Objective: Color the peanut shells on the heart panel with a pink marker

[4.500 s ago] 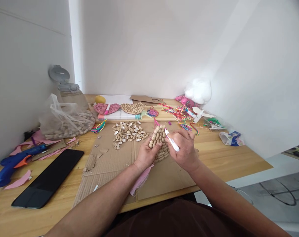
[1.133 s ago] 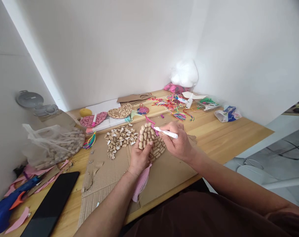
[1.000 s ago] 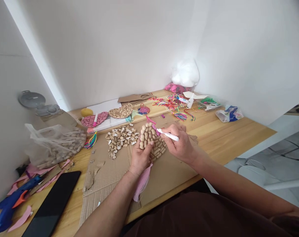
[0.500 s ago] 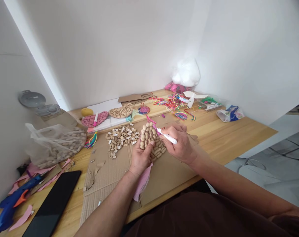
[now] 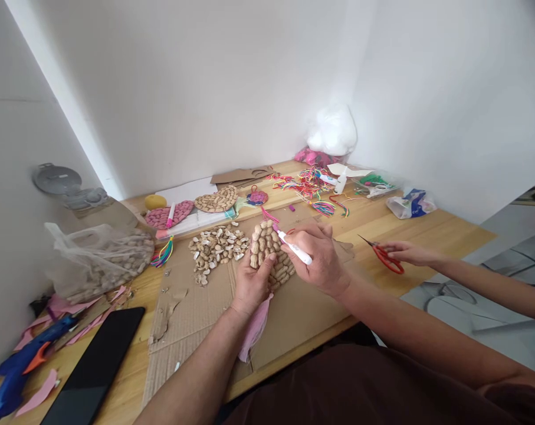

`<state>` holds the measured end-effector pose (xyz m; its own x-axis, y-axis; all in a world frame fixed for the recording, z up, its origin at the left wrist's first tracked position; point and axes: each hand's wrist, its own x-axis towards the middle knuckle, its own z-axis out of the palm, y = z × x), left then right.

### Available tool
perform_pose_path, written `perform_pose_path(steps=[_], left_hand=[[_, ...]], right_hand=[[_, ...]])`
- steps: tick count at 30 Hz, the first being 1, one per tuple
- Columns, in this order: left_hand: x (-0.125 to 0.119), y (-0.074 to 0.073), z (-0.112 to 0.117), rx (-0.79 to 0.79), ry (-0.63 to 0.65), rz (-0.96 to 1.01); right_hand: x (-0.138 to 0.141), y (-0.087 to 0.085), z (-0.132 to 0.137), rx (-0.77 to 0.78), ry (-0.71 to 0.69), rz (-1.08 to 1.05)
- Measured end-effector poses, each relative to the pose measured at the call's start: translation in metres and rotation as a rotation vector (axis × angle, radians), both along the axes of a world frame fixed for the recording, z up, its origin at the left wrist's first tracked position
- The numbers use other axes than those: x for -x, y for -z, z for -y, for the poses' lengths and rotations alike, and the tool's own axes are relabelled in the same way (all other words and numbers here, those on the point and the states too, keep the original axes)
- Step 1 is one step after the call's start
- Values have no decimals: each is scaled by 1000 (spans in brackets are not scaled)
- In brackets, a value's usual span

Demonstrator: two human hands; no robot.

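My left hand (image 5: 253,284) grips a piece covered in peanut shells (image 5: 283,273), thumb on its face and fingers behind. A pink tassel (image 5: 256,327) hangs from the piece's lower end. In my right hand (image 5: 318,257) is a white marker (image 5: 299,250) with a purple tip end, held against the upper right edge of the shells; whether the tip touches cannot be made out. Left of my hands lies a heap of loose peanut shells (image 5: 218,245) on the cardboard (image 5: 196,321).
Another person's hand (image 5: 406,252) holds red-handled scissors (image 5: 387,258) at the right. Finished shell pieces (image 5: 216,199) lie at the back, near tangled coloured threads (image 5: 309,182). Leftward are a bag of peanuts (image 5: 103,260), a phone (image 5: 97,366) and a blue glue gun (image 5: 26,360).
Another person's hand with red scissors has come in from the right. My right hand and marker have shifted very slightly; my left hand keeps its hold on the shell piece.
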<state>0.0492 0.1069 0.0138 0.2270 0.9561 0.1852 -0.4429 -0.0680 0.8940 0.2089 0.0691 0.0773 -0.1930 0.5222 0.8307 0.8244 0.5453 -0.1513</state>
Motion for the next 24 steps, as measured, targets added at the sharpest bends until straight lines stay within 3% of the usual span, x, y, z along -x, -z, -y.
perform_pose_path(steps=[24], left_hand=[[1,5,-2,19,-8,0]], right_hand=[[-4,1,-1,22,31,-39]])
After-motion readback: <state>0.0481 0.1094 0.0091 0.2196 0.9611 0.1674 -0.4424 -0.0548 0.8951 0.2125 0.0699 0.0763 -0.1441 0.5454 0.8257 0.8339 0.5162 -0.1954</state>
